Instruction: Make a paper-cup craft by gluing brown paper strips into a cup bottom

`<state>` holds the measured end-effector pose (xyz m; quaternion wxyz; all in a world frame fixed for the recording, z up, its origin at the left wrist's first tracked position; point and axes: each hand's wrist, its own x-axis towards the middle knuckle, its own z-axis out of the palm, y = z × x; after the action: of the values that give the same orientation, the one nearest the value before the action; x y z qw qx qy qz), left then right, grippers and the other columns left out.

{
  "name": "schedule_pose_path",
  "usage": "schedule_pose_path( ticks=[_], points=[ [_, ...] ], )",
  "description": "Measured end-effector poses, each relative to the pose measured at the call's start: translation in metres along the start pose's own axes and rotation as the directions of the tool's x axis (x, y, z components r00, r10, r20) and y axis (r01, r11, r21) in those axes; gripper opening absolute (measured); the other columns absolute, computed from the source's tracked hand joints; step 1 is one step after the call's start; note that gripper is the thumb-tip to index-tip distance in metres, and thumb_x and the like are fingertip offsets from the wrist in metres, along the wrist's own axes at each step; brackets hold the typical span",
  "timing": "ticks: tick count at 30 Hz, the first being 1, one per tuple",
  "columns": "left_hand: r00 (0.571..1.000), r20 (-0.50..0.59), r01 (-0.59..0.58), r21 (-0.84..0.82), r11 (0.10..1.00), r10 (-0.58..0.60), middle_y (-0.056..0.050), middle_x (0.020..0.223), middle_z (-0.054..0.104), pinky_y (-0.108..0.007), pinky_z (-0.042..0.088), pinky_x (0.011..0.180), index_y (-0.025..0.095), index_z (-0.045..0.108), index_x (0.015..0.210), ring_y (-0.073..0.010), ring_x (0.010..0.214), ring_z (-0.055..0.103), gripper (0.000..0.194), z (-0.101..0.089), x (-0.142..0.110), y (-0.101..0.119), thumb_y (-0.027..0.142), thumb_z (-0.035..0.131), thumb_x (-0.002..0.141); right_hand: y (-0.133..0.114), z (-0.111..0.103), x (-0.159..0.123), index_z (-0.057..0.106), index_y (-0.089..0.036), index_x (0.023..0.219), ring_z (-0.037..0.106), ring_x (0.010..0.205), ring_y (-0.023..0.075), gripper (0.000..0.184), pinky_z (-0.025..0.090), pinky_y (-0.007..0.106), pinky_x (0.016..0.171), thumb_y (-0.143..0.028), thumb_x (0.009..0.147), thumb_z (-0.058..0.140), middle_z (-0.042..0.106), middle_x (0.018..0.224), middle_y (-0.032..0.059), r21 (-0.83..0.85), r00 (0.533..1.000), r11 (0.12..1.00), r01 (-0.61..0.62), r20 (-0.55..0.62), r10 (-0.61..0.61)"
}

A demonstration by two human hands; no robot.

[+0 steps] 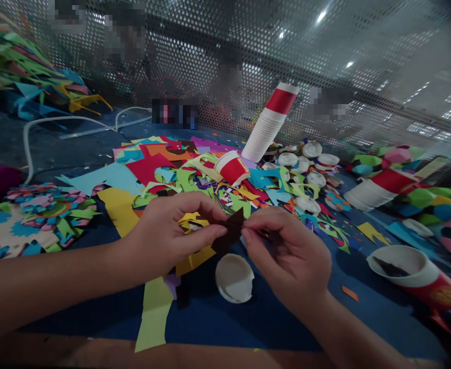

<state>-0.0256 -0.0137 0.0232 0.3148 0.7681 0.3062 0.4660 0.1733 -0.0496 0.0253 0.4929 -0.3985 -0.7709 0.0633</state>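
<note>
L hand (175, 225) & R hand (292, 251) face e/o abv tbl (210, 328); grip: both pinching brn paper (231, 231).

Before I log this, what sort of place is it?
Probably a craft workspace: a blue tabletop strewn with paper scraps, a stack of cups, and a dark paper piece pinched by left hand and right hand.

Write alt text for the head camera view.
A person's left hand and right hand hold a dark paper piece over a blue table. Beyond are colorful paper scraps and a tall cup stack; a round white piece lies nearer.
</note>
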Motion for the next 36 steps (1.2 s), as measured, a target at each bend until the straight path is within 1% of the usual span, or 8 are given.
schedule_pose_path(
  ticks=[8, 14, 17, 22, 28, 31, 34, 36],
  points=[
    [0.996, 0.001, -0.09, 0.004, 0.996, 0.09, 0.003, 0.076, 0.073, -0.018, 0.054, 0.064, 0.019, 0.065, 0.082, -0.0099, 0.069, 0.068, 0.005, 0.0, -0.001, -0.005, 0.015, 0.066, 0.084, -0.001, 0.001, 0.002, 0.061, -0.019, 0.08, 0.065, 0.07, 0.0135, 0.014, 0.054, 0.026, 0.065, -0.006, 0.079, 0.063, 0.066, 0.072, 0.0013, -0.097, 0.99, 0.986, 0.135, -0.019, -0.138],
    [0.987, 0.016, -0.158, 0.023, 0.987, 0.158, 0.0, 0.079, 0.072, -0.025, 0.053, 0.065, 0.021, 0.063, 0.081, -0.0136, 0.073, 0.068, 0.007, -0.002, -0.001, -0.007, 0.015, 0.063, 0.085, -0.001, 0.001, 0.004, 0.059, -0.019, 0.08, 0.064, 0.07, 0.0156, 0.021, 0.056, 0.031, 0.069, 0.002, 0.077, 0.059, 0.066, 0.07, 0.0041, -0.118, 0.957, 0.949, 0.291, 0.022, -0.291],
    [0.978, 0.023, -0.208, 0.059, 0.976, 0.207, 0.001, 0.081, 0.071, -0.027, 0.053, 0.07, 0.022, 0.063, 0.083, -0.0141, 0.077, 0.067, 0.009, -0.002, -0.002, -0.008, 0.013, 0.063, 0.085, 0.002, -0.002, 0.002, 0.06, -0.017, 0.083, 0.063, 0.071, 0.0162, 0.02, 0.057, 0.033, 0.071, 0.002, 0.077, 0.06, 0.068, 0.074, 0.0056, -0.175, 0.921, 0.904, 0.39, 0.062, -0.385],
    [0.944, 0.09, -0.327, 0.11, 0.939, 0.318, 0.002, 0.083, 0.071, -0.032, 0.051, 0.079, 0.023, 0.063, 0.088, -0.0157, 0.083, 0.066, 0.018, -0.001, -0.005, -0.009, 0.006, 0.06, 0.083, 0.004, -0.014, -0.002, 0.066, -0.015, 0.091, 0.066, 0.083, 0.0205, 0.015, 0.061, 0.034, 0.074, -0.006, 0.079, 0.068, 0.072, 0.082, 0.0069, -0.323, 0.822, 0.756, 0.569, 0.189, -0.537],
    [0.956, 0.044, -0.294, 0.186, 0.938, 0.291, 0.0, 0.083, 0.071, -0.032, 0.052, 0.075, 0.022, 0.065, 0.091, -0.0164, 0.082, 0.067, 0.013, -0.005, -0.004, -0.008, 0.011, 0.06, 0.087, -0.002, -0.022, -0.006, 0.068, -0.016, 0.092, 0.067, 0.086, 0.0218, 0.013, 0.062, 0.034, 0.072, -0.01, 0.081, 0.068, 0.072, 0.083, 0.0064, -0.364, 0.77, 0.68, 0.636, 0.252, -0.586],
    [0.962, -0.001, -0.268, 0.193, 0.944, 0.273, -0.001, 0.082, 0.071, -0.032, 0.053, 0.072, 0.023, 0.063, 0.089, -0.0172, 0.08, 0.067, 0.008, -0.007, -0.003, -0.008, 0.016, 0.063, 0.086, 0.002, -0.021, -0.003, 0.063, -0.019, 0.087, 0.065, 0.078, 0.0204, 0.016, 0.058, 0.035, 0.072, -0.007, 0.078, 0.066, 0.069, 0.077, 0.005, -0.385, 0.829, 0.745, 0.545, 0.115, -0.547],
    [0.976, -0.032, -0.208, 0.147, 0.967, 0.215, 0.0, 0.083, 0.07, -0.028, 0.054, 0.068, 0.024, 0.062, 0.089, -0.015, 0.077, 0.067, 0.008, -0.007, -0.005, -0.008, 0.016, 0.063, 0.085, 0.009, -0.021, 0.004, 0.06, -0.021, 0.082, 0.062, 0.073, 0.0193, 0.012, 0.053, 0.036, 0.068, -0.009, 0.081, 0.06, 0.066, 0.074, 0.0043, -0.431, 0.956, 0.871, 0.234, -0.061, -0.287],
    [0.986, -0.038, -0.159, 0.106, 0.982, 0.164, 0.001, 0.084, 0.071, -0.023, 0.054, 0.067, 0.023, 0.062, 0.09, -0.012, 0.075, 0.067, 0.01, -0.006, -0.005, -0.007, 0.015, 0.064, 0.085, 0.013, -0.021, 0.009, 0.064, -0.02, 0.083, 0.063, 0.074, 0.0196, 0.009, 0.053, 0.034, 0.065, -0.016, 0.087, 0.057, 0.068, 0.078, 0.0058, -0.383, 0.993, 0.923, 0.034, -0.094, -0.076]
  ],
)
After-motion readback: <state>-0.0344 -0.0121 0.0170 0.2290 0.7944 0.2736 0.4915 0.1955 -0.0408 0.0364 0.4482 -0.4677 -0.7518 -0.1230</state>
